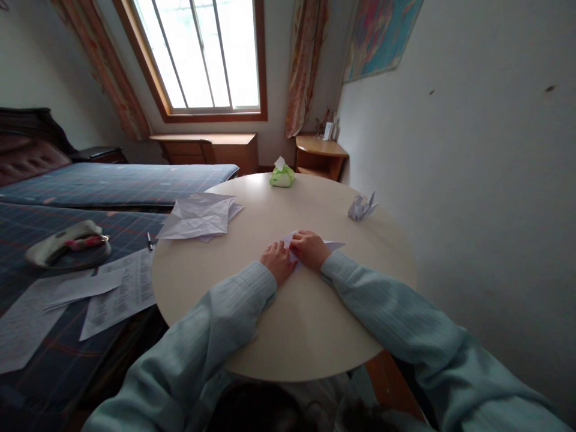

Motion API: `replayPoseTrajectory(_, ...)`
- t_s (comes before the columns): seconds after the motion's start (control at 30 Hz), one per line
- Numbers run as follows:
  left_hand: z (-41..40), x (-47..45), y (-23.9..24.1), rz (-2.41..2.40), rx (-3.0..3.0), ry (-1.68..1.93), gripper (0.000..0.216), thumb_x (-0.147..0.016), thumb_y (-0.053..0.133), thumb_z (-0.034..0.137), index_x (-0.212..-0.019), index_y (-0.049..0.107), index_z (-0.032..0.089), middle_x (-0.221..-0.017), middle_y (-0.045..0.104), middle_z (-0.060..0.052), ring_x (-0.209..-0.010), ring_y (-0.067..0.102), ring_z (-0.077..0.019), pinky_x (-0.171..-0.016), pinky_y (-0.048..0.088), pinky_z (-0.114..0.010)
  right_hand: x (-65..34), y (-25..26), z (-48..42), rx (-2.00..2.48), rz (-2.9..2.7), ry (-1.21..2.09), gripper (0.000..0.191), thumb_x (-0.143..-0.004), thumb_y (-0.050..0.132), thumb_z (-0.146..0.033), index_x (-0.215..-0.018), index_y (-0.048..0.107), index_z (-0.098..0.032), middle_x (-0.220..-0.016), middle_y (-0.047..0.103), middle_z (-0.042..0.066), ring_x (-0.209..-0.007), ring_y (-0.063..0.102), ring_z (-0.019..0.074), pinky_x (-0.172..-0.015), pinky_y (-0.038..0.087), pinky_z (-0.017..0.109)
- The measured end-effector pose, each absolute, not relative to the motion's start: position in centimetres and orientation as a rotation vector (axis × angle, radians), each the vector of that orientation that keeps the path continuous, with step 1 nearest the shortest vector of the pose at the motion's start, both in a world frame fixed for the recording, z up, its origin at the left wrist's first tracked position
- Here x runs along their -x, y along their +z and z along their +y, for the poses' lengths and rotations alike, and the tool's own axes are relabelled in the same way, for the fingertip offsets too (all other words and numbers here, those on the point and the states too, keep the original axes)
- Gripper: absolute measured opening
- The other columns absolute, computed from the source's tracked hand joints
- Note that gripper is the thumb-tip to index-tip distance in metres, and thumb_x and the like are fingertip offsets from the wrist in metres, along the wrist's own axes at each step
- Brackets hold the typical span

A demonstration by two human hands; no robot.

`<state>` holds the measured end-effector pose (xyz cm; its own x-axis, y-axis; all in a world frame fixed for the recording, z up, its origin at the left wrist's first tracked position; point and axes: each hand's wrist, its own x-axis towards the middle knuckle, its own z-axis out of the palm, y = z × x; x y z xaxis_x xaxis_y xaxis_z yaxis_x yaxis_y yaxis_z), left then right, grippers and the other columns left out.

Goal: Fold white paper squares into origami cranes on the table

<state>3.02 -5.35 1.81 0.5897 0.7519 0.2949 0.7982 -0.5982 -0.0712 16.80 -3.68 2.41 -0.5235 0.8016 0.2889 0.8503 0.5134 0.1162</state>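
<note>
On the round white table, a piece of folded white paper [333, 245] lies mostly hidden beneath my hands, with a pointed end sticking out to the right. My left hand [276, 262] presses on the paper's left part, its fingers bent and closed together. Close beside it, my right hand [309, 248] has its fingers curled down onto the same paper, near the left fingertips. A folded paper figure [360, 207] with upright points stands farther back to the right. Several creased white sheets [200, 217] are stacked at the table's left edge.
A green tissue pack [282, 175] sits at the far side of the table [310, 336]. Left of the table, a bed with a plaid cover holds a pale bag [67, 245], printed papers [121, 294] and a pen [150, 241]. A wall runs along the right.
</note>
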Motion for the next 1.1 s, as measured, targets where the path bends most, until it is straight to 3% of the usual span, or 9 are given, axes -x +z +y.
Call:
replayPoseTrajectory(0.13, -5.3, -2.9, 1.8, -1.281, 2.619, -0.385, 0.037, -0.074, 0.043, 0.039, -0.093, 0.053, 0.009, -0.101, 0.05, -0.014, -0.095, 0.045, -0.0232, -0.08, 0.038, -0.033, -16.7, 2.5, -3.8, 1.439, -2.535, -0.36, 0.015, -0.076, 0.045, -0.019, -0.074, 0.059, -0.015, -0.078, 0.058, 0.006, -0.076, 0.046, 0.0157, -0.068, 0.03, 0.027)
replayPoseTrajectory(0.43, -6.0, -3.2, 2.5, -1.163, 2.7, -0.457, 0.03, -0.077, 0.038, 0.035, -0.075, 0.058, 0.013, -0.075, 0.059, -0.009, -0.074, 0.054, -0.0183, -0.065, 0.044, -0.031, -16.7, 2.3, -3.7, 1.373, -2.466, -0.367, 0.013, -0.075, 0.049, -0.021, -0.07, 0.059, -0.016, -0.077, 0.06, 0.005, -0.085, 0.045, 0.0179, -0.078, 0.029, 0.031)
replayPoseTrajectory(0.63, -5.7, -3.2, 1.7, -0.83, 2.865, -0.739, 0.02, -0.073, 0.043, 0.025, -0.071, 0.061, 0.016, -0.071, 0.063, -0.005, -0.074, 0.056, -0.015, -0.072, 0.045, -0.029, -16.8, 1.7, -3.8, 1.284, -2.341, -0.33, 0.01, -0.071, 0.054, -0.021, -0.065, 0.061, -0.018, -0.105, 0.052, 0.006, -0.092, 0.043, 0.0183, -0.077, 0.033, 0.031)
replayPoseTrajectory(0.9, -5.4, -3.0, 1.0, -0.738, 3.0, -0.626, 0.023, -0.074, 0.039, 0.023, -0.072, 0.06, 0.015, -0.075, 0.063, -0.005, -0.072, 0.058, -0.0139, -0.069, 0.047, -0.026, -16.5, 1.2, -3.7, 1.328, -2.071, 0.265, 0.013, -0.068, 0.047, -0.011, -0.075, 0.057, -0.016, -0.07, 0.056, 0.001, -0.06, 0.049, 0.0081, -0.06, 0.039, 0.02)
replayPoseTrajectory(1.0, -5.7, -3.0, 1.3, -0.646, 3.099, -0.61, 0.023, -0.071, 0.041, 0.021, -0.084, 0.06, 0.015, -0.085, 0.063, -0.005, -0.08, 0.057, -0.0144, -0.074, 0.046, -0.025, -16.3, 1.2, -3.6, 1.34, -1.888, 0.487, 0.025, -0.068, 0.051, -0.02, -0.093, 0.049, -0.014, -0.065, 0.055, -0.002, -0.054, 0.048, 0.0075, -0.054, 0.039, 0.019)
replayPoseTrajectory(1.1, -5.9, -3.1, 1.5, -0.523, 3.202, -0.623, 0.03, -0.068, 0.044, 0.021, -0.095, 0.057, 0.014, -0.096, 0.061, -0.006, -0.089, 0.055, -0.0145, -0.082, 0.043, -0.024, -16.2, 1.4, -3.5, 1.4, -1.842, 0.57, 0.032, -0.066, 0.055, -0.03, -0.093, 0.049, -0.014, -0.063, 0.055, -0.002, -0.053, 0.048, 0.0077, -0.052, 0.038, 0.019)
